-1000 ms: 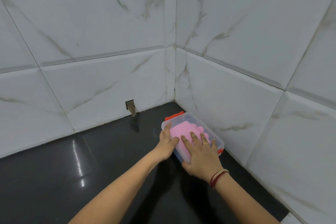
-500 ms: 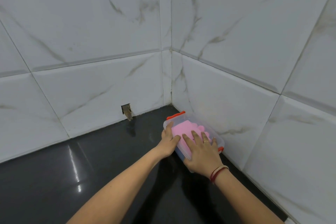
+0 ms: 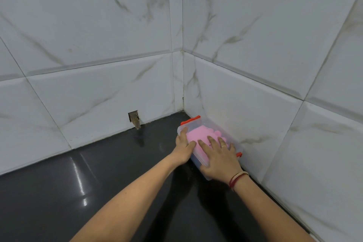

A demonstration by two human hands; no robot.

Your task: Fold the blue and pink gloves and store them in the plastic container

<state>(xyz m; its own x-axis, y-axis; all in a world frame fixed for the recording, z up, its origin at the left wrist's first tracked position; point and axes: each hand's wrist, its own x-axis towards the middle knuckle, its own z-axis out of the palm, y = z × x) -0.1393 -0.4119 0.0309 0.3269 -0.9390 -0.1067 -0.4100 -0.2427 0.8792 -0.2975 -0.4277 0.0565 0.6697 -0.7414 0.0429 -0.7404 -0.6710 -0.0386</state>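
A clear plastic container (image 3: 225, 130) with orange latches lies on the black counter against the right wall, near the corner. Its clear lid is on, and the pink glove (image 3: 199, 133) shows through it. A strip of blue shows low at the container's near side; I cannot tell whether it is the blue glove. My left hand (image 3: 183, 146) holds the container's left edge, thumb on top. My right hand (image 3: 219, 158) lies flat on the lid with straight, spread fingers.
White marble-look tiled walls (image 3: 275, 84) meet in a corner behind the container. A small broken hole (image 3: 134, 118) sits low in the back wall. The glossy black counter (image 3: 98, 192) stretches left and toward me.
The view has shifted slightly. Both hands stay on the container with hardly any movement.
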